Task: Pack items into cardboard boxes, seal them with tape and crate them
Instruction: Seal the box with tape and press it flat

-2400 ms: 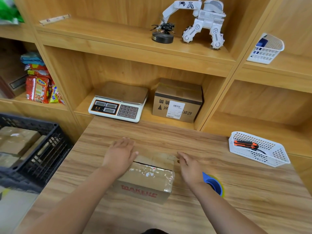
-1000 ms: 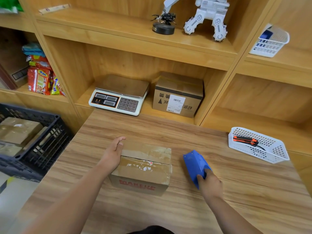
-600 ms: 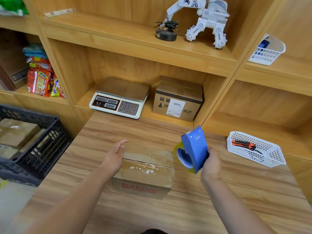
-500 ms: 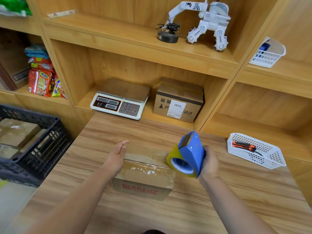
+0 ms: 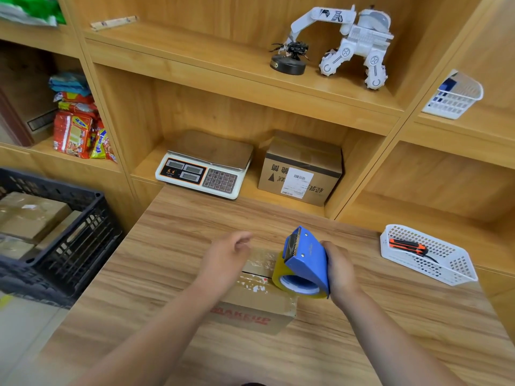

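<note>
R fingers (image 5: pixel 330 250) are wrapped tight round the blue tape dispenser (image 5: pixel 306 256), with the right hand (image 5: pixel 340 274) gripping it from its right side and the toothed blade end pointing up and away. The yellowish tape roll (image 5: pixel 280 275) sits in the dispenser's lower end, right over the near-right part of the box (image 5: pixel 250 300) top. Touching or just above it? Can't tell.

L fingers (image 5: pixel 241 242) are bent and blurry. The left hand (image 5: pixel 224 260) is over the far-left corner of the box, and whether it's pinching anything can't be made out.

The box itself lies on the tabletop (image 5: pixel 167 246) btw the two forearms, flaps down, with shiny tape patches on top and red lettering on the near face.

Out to the left, a black crate (image 5: pixel 83 218) stands beside the tabletop and lower, with taped parcels (image 5: pixel 30 215) inside. On the right, a white basket (image 5: pixel 457 271) rests near the tabletop's far-right edge, with an orange-and-black tool (image 5: pixel 407 245) lying in it.

Behind are the wooden shelves. A scale (image 5: pixel 206 168) and a labelled carton (image 5: pixel 301 168) sit side by side in the cubby straight ahead. Snack packets (image 5: pixel 75 129) are stacked in the left cubby. Up top is a white toy robot (image 5: pixel 354 37), with a small black gadget (image 5: pixel 289 58) just left of it. A second basket (image 5: pixel 454 96) sits tilted on the upper-right shelf.
</note>
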Demonstrator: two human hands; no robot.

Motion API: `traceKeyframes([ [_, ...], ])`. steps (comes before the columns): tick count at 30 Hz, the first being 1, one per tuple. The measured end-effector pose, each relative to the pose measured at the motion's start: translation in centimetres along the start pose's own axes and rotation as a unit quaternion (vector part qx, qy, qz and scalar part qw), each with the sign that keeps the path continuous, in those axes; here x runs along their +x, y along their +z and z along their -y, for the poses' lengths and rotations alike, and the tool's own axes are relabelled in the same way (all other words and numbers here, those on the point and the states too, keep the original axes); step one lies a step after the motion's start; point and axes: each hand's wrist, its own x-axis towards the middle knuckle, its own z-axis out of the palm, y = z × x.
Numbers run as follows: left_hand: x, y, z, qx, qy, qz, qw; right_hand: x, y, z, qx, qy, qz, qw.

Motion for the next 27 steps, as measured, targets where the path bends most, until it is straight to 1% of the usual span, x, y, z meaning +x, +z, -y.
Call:
traceKeyframes([
  [4,-1.4,0.1,-3.6,-0.160,-0.030,0.023,0.986,-0.4,0.1,0.4,-0.025,-0.011,0.014,1.000],
  [10,-2.1,0.4,-5.3,-0.233,-0.043,0.033,0.971,-0.7,0.5,0.9,-0.049,-0.016,0.016,0.999],
  [15,-1.5,0.5,-5.3,-0.255,-0.096,0.035,0.961,-0.7,0.6,0.9,-0.062,-0.028,0.023,0.997],
  [21,-0.8,0.1,-4.6,-0.285,-0.149,0.002,0.947,-0.6,0.8,0.8,-0.073,-0.043,0.045,0.995],
  [27,-1.0,-0.1,-3.5,-0.244,-0.164,-0.008,0.956,-0.6,1.3,0.9,-0.094,-0.054,0.051,0.993],
])
